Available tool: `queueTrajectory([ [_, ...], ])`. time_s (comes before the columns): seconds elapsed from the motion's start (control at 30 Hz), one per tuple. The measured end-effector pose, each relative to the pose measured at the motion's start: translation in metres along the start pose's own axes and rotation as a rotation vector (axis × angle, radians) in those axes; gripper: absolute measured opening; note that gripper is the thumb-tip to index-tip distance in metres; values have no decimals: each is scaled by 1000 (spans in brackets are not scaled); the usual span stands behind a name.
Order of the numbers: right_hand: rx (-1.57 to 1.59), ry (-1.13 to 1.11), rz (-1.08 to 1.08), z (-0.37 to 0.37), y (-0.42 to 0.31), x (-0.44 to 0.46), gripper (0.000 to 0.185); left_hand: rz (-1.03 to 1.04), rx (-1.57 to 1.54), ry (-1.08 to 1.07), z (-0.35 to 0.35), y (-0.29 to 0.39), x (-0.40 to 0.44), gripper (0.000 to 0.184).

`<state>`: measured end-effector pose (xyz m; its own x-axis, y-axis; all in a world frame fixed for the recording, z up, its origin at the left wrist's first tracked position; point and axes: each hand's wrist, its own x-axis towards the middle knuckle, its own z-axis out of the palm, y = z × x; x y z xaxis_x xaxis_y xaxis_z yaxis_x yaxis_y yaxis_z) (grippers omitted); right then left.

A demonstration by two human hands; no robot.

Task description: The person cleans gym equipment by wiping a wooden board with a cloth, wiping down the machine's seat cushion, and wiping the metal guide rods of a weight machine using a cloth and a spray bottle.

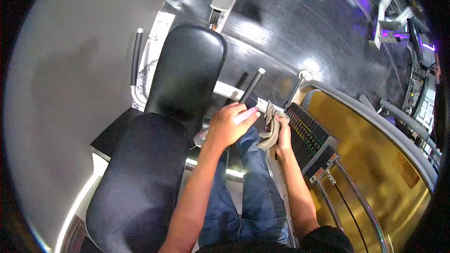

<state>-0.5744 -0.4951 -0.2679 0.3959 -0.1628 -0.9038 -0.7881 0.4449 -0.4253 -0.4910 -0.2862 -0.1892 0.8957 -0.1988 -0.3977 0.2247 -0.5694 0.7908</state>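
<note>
My left hand (229, 124) is closed around what looks like a spray bottle. Its pink-and-white end (245, 115) sticks out by my fingers, and a translucent rounded part (201, 137) shows on the other side of my wrist; my hand hides the middle. Bunched in my right hand (283, 133) is a greyish-beige cloth (270, 131), hanging in folds beside the left hand. Both hands are above my jeans-clad legs (258, 173). Just beyond them rises a machine handle (253, 84) with a dark grip.
To the left stands a gym machine with a black padded backrest (187, 65), a black seat pad (140, 182) and another handle (137, 58). Close on my right are a weight stack (307, 133) and a yellowish panel (375, 159) with a grey frame. More equipment (398, 23) stands at far right.
</note>
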Motion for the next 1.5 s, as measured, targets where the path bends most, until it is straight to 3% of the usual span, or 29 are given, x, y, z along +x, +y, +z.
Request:
queueTrajectory([
  [0.07, -9, 73, -60, 4, -5, -12, 29, -112, -88, 52, 16, -6, -21, 34],
  [0.2, -123, -37, -104, 11, 4, -30, 29, -266, -200, 186, 40, -20, -63, 41],
  [0.3, -241, -14, -231, 7, 48, 1, 37, -288, -206, 212, 46, -28, -86, 37],
  [0.53, -243, -156, -267, 74, 76, -3, 39, -248, -184, 320, 41, -47, -133, 30],
  [0.6, -382, -195, -438, 86, 86, -1, 38, -173, -154, 370, 42, -56, -146, 28],
  [0.73, -361, -230, -390, 102, 100, -6, 34, -51, -110, 428, 37, -88, -166, 25],
  [0.97, -382, -263, -308, 80, 157, 21, 39, -118, 16, 460, 58, -158, -193, 29],
  [1.03, -217, -337, -124, 70, 173, 25, 39, -147, -62, 472, 67, -175, -202, 31],
  [1.23, -50, -425, 56, 43, 208, 23, 41, -233, -4, 659, 85, -207, -228, 33],
  [1.3, -486, -405, -290, 20, 236, 59, 37, -233, 17, 690, 89, -212, -235, 35],
  [1.33, -502, -504, -353, 20, 227, 50, 37, -334, -61, 721, 92, -218, -240, 35],
  [1.4, -452, -523, -359, 18, 215, 23, 38, -520, -154, 830, 95, -219, -242, 39],
  [1.5, -396, -533, -372, 14, 219, 25, 39, -534, -241, 847, 90, -205, -254, 43],
])
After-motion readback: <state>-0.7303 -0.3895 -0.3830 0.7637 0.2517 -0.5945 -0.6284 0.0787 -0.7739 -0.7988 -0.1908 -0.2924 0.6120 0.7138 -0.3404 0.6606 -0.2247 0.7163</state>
